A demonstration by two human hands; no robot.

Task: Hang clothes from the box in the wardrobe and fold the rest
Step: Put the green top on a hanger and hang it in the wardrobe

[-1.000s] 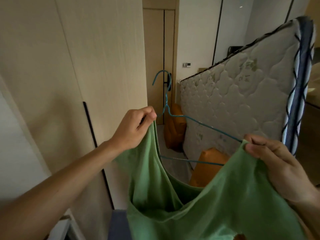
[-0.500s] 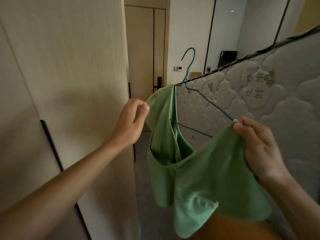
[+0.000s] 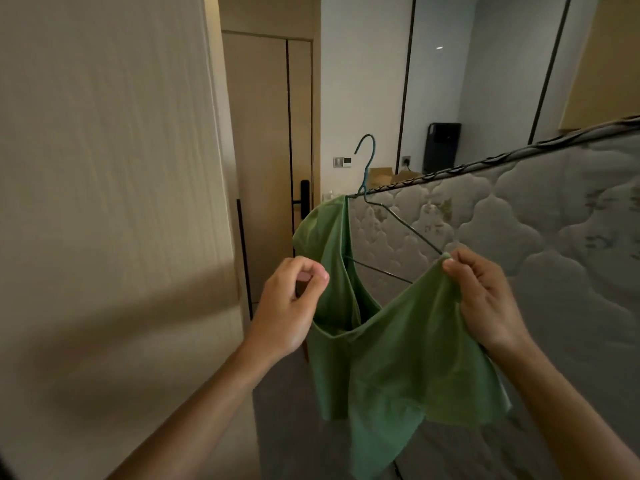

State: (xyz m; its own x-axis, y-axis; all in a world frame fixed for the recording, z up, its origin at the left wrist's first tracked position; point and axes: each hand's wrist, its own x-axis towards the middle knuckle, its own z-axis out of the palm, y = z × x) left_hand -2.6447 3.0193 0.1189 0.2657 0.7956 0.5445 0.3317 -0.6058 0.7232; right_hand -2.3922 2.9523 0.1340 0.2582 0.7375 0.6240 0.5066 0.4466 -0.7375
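A green top (image 3: 391, 358) hangs by one shoulder on a blue wire hanger (image 3: 369, 164) beside an upended mattress (image 3: 554, 220). The right hand (image 3: 485, 296) pinches the other shoulder at the hanger's tip; the left hand (image 3: 291, 306) is curled on nothing (wardrobe door (image 3: 104, 202) at left). Slack fabric may slip off the sloping wire.

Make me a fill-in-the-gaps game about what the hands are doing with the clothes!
1. The top is ____ in colour.
2. One shoulder of it hangs on a wire ____.
3. The ____ pinches the other shoulder.
4. Behind the top stands a quilted ____.
Missing words: green; hanger; right hand; mattress.
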